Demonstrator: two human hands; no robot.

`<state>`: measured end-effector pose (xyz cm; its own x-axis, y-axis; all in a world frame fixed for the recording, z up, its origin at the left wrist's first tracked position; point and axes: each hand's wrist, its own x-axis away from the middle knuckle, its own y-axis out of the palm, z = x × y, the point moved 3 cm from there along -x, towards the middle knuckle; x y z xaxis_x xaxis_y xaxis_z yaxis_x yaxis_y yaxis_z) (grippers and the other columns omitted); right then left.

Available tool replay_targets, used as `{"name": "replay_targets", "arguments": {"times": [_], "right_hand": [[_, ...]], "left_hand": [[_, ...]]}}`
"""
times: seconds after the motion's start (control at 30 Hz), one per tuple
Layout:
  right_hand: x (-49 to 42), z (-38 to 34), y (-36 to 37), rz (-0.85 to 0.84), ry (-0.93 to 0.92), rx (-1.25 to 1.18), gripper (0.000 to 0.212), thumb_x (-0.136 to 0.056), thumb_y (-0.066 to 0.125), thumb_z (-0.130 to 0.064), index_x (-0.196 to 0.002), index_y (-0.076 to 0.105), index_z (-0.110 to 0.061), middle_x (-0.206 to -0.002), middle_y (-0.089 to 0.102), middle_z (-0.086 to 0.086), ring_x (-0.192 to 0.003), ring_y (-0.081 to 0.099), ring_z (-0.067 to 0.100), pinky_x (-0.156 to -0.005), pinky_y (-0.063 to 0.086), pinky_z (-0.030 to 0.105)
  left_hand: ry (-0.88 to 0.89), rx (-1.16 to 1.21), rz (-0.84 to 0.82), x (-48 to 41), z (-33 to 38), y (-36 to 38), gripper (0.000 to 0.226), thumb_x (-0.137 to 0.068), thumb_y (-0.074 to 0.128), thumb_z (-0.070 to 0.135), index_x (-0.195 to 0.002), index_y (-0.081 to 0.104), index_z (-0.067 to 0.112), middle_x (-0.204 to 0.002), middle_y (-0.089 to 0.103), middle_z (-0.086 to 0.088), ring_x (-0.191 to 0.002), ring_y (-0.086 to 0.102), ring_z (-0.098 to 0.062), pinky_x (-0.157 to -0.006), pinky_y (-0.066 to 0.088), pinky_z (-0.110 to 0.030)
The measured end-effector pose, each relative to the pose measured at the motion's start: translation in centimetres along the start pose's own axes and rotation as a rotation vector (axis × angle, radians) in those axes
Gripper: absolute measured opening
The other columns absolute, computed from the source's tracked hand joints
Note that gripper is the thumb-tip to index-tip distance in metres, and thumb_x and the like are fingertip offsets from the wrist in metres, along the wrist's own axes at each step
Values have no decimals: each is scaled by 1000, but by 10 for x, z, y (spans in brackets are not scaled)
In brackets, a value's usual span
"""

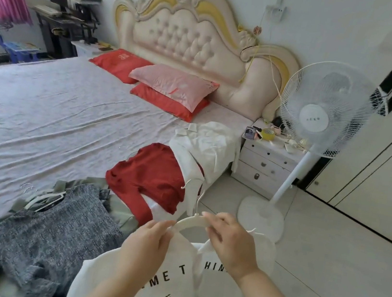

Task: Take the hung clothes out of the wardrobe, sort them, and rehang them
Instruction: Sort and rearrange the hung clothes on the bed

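Observation:
I hold a white top with black lettering [169,293] on a white hanger [192,222] in front of me, over the bed's near edge. My left hand [149,242] pinches the hanger's left shoulder together with the fabric. My right hand [229,241] grips the hanger's right side near the neck. On the bed [45,102] lie a grey knit sweater [52,234] on a white hanger, olive clothes under it, a red sweater [151,174] and a white jacket [208,145].
A white pedestal fan [320,115] stands on the tiled floor at the right, beside a white nightstand [266,163] with small items on top. Wardrobe doors [389,163] fill the right edge. Red and pink pillows [171,84] lie at the headboard. A dark desk [64,24] stands far left.

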<state>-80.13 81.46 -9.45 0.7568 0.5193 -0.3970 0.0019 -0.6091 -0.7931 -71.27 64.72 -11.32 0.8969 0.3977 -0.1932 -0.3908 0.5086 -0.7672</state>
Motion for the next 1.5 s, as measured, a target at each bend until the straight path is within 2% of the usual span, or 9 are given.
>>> {"name": "replay_targets", "arguments": {"times": [0.13,0.3,0.43,0.6,0.8,0.9,1.2,1.4,1.5], "right_hand": [[-44,52,-1,-21,36,23,33,-80,69,-11,-111,68,-24,-88,64,-3,-68,61,15,-53,52,29],[-109,122,5,-32,80,36,31,-81,69,-12,-110,68,-24,-88,63,-3,-67,59,14,-53,52,31],[-167,169,5,-70,108,42,32,-83,66,-15,-112,66,-28,-90,62,-7,-67,57,8,-55,51,28],[-242,221,9,-87,94,36,32,-84,66,-15,-114,66,-26,-92,63,-5,-68,60,15,-55,52,33],[-333,295,26,-144,26,18,31,-88,61,-21,-119,63,-29,-93,62,-6,-71,57,10,-56,50,30],[-380,328,32,-183,-29,15,31,-88,62,-20,-118,64,-27,-91,64,-4,-70,59,13,-54,49,28],[-500,392,59,-280,-149,-23,29,-86,63,-15,-114,67,-23,-89,66,2,-71,62,21,-52,51,31],[-572,417,103,-301,-164,-4,30,-87,62,-16,-115,66,-23,-93,65,3,-77,62,20,-56,53,35],[-606,423,129,-306,-149,-16,30,-85,64,-14,-113,67,-23,-91,65,3,-74,63,20,-54,52,32]], "left_hand": [[3,-7,-26,-56,16,35,33,-95,43,28,-126,52,36,-119,57,14,-107,54,-8,-72,30,-15],[15,14,-70,-141,35,80,33,-95,43,28,-125,53,38,-115,58,16,-103,54,-6,-65,24,-13],[2,19,-134,-205,50,107,35,-95,42,26,-127,50,39,-115,58,15,-104,53,-6,-70,28,-14],[-28,31,-137,-287,64,132,36,-96,42,24,-128,50,36,-120,57,13,-105,55,-10,-77,37,-19],[-93,17,-111,-383,73,181,37,-94,43,21,-127,51,37,-121,56,13,-105,54,-9,-68,31,-19],[-158,23,-78,-426,79,203,36,-93,46,19,-125,54,35,-118,58,10,-101,56,-11,-67,29,-17],[-316,51,-30,-531,80,246,37,-93,46,17,-126,53,33,-120,57,7,-105,55,-14,-70,34,-22],[-339,62,-63,-605,48,265,39,-93,46,17,-129,50,30,-126,54,6,-112,52,-15,-76,36,-21],[-364,66,-79,-643,25,269,39,-93,46,16,-130,50,29,-127,54,4,-113,51,-15,-76,34,-20]]}}
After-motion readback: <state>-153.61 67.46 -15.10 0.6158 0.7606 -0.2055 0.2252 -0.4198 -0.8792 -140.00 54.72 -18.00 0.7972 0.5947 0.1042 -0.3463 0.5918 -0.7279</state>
